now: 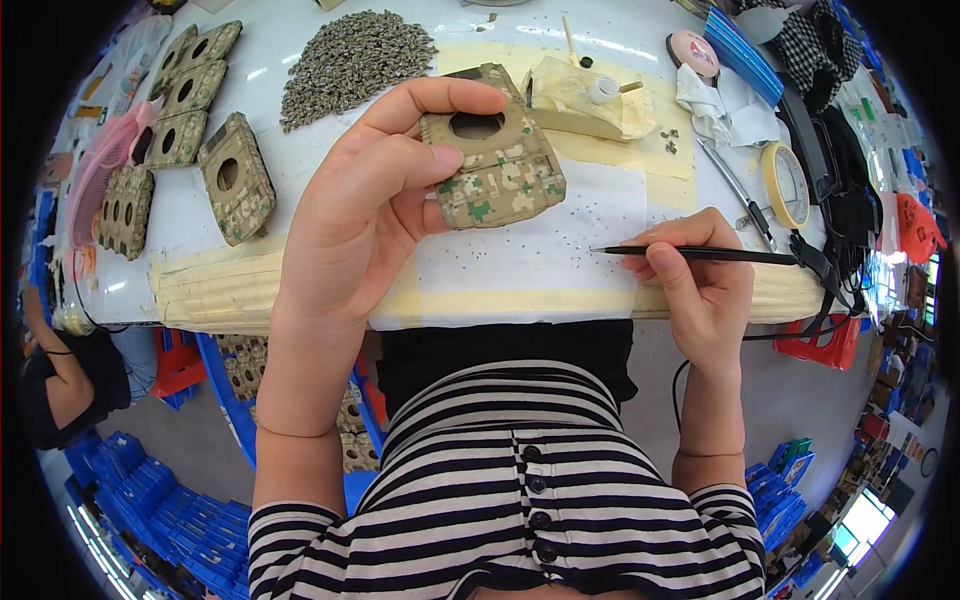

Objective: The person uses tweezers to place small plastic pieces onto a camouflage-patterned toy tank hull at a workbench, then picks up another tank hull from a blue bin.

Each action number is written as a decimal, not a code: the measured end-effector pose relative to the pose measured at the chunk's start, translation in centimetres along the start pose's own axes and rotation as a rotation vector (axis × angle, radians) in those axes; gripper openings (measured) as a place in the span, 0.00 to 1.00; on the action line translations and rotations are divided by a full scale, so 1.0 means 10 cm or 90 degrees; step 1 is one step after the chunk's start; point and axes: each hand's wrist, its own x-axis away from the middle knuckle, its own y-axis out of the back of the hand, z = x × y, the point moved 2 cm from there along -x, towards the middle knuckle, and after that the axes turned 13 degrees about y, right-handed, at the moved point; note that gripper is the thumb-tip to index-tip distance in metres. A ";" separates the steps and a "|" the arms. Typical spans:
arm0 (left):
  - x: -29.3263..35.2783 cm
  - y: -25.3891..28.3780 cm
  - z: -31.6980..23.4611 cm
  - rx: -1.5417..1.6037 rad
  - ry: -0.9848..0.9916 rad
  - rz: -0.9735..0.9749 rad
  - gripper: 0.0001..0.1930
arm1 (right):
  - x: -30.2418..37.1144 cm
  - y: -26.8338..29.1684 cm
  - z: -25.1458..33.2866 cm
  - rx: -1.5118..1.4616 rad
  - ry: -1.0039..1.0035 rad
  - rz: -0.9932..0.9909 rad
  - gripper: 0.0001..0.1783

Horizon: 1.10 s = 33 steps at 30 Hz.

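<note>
My left hand [345, 205] is closed round a camouflage-painted toy tank hull [508, 180] with a round hole in its top. It holds the hull above the table, fingers at the rim near the hole. My right hand [708, 295] pinches a slim black pair of tweezers [725, 254], its pale pointed tip aimed left. That tip is just over white paper [470, 280] strewn with tiny specks of parts; I cannot make out whether it grips one. Another camouflage hull [245, 200] lies left of my left hand.
More camouflage hulls [183, 90] stand at the far left. Behind my left hand is a heap of small dark parts [355, 60]. A taped block [570, 110] holds a small cup. On the right lie a craft knife [735, 185], a tape roll [785, 185] and black straps.
</note>
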 end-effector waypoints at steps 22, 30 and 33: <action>0.00 0.02 0.02 -0.016 -0.009 0.008 0.18 | -0.03 0.04 0.05 -0.063 0.003 -0.038 0.06; 0.06 -0.04 0.05 -0.185 -0.029 -0.027 0.07 | -0.44 -0.04 0.38 -0.108 0.123 -0.004 0.08; 0.08 -0.11 0.02 -0.236 -0.031 -0.007 0.10 | -0.63 -0.16 0.53 -0.075 0.122 0.049 0.11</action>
